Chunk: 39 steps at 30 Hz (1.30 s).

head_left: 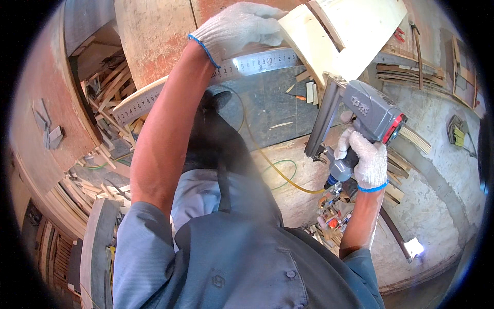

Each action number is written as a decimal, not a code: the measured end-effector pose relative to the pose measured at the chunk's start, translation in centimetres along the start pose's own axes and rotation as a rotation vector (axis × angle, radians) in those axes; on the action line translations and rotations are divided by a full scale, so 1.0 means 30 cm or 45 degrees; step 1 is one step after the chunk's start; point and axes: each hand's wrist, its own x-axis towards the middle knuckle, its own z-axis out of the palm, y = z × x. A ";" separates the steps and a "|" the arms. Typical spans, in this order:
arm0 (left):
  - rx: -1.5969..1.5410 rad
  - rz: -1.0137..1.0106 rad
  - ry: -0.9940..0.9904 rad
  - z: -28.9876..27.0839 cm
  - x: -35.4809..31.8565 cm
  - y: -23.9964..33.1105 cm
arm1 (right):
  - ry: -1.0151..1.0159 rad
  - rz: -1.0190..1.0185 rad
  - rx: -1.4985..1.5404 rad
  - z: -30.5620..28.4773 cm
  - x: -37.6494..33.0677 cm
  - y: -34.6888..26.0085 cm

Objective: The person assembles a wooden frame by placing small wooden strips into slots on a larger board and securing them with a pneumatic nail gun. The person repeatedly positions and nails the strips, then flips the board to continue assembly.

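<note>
Gripping a grey pneumatic nail gun [360,116] by its handle, the gloved right hand [366,159] is clenched around it, and the gun's long magazine and nose meet the lower edge of a pale plywood panel [355,31] at the upper right. The gloved left hand [236,28] presses flat on that panel's left edge, fingers closed over it. A steel ruler [206,77] runs slantwise just below the left hand. A yellow air hose [272,165] trails from the gun's base across the grey counter [267,108]. Wooden offcuts [110,82] lie heaped at the left.
</note>
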 end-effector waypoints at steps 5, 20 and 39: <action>-0.162 -0.006 -0.043 -0.017 0.022 -0.030 | 0.011 -0.012 -0.023 0.001 -0.001 -0.001; -0.192 0.061 -0.190 -0.050 0.065 -0.077 | 0.008 -0.053 0.022 -0.013 0.009 0.007; -0.120 0.356 -0.110 -0.043 0.049 -0.121 | -0.003 -0.027 0.043 -0.022 -0.003 -0.023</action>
